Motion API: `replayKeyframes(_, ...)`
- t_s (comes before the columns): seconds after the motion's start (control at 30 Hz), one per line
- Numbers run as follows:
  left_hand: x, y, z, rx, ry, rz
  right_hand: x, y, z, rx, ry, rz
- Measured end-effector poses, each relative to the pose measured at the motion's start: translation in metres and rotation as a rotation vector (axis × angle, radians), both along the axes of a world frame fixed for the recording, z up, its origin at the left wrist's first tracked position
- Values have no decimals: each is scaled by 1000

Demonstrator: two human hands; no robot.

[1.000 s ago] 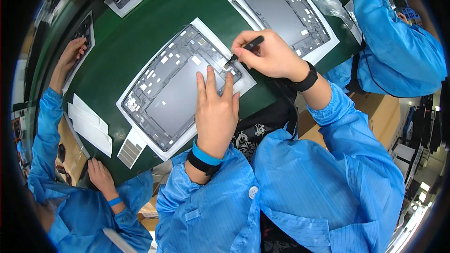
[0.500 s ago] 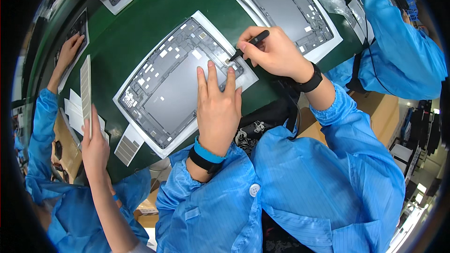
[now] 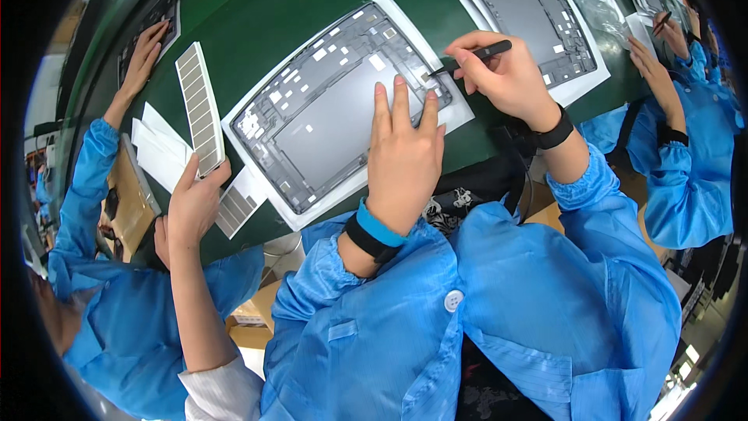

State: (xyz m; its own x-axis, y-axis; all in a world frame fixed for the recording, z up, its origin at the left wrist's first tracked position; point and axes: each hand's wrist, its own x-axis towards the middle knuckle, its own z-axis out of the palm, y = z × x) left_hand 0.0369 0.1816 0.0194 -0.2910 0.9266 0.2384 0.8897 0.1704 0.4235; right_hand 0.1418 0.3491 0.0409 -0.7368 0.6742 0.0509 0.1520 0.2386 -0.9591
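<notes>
A grey tablet back housing (image 3: 327, 129) lies on a white sheet (image 3: 460, 113) and bears several small white pieces. My left hand (image 3: 405, 160) rests on the housing's near right part, fingers spread and pressing flat. In my right hand (image 3: 506, 82) is a pair of black tweezers (image 3: 487, 51), pinched between thumb and fingers. The tweezers' tip touches or hovers just over the housing's right edge, beside my left fingertips. Whether anything tiny sits in the tip I cannot tell.
Another grey housing (image 3: 510, 4) lies at the far right near clear plastic bags (image 3: 600, 19). On the left, another person's hand (image 3: 195, 206) holds a strip of grey rectangular pieces (image 3: 200, 109) near white papers (image 3: 160, 144). A co-worker's hand (image 3: 654, 74) is at the right.
The whole view has shifted, so the table appears farther right and higher. The strip at left has turned its face toward me. My hands keep their places on the housing.
</notes>
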Motion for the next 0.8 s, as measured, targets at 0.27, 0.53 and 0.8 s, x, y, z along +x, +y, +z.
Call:
replayKeyframes(0.27,-1,-3,4,-12,6,18,-6,3,1,94,-109,89)
replayKeyframes(0.53,1,-2,3,-7,56,12,-2,2,-5,119,-62,63)
replayKeyframes(0.8,1,1,0,4,61,33,-6,0,-1,158,-81,18)
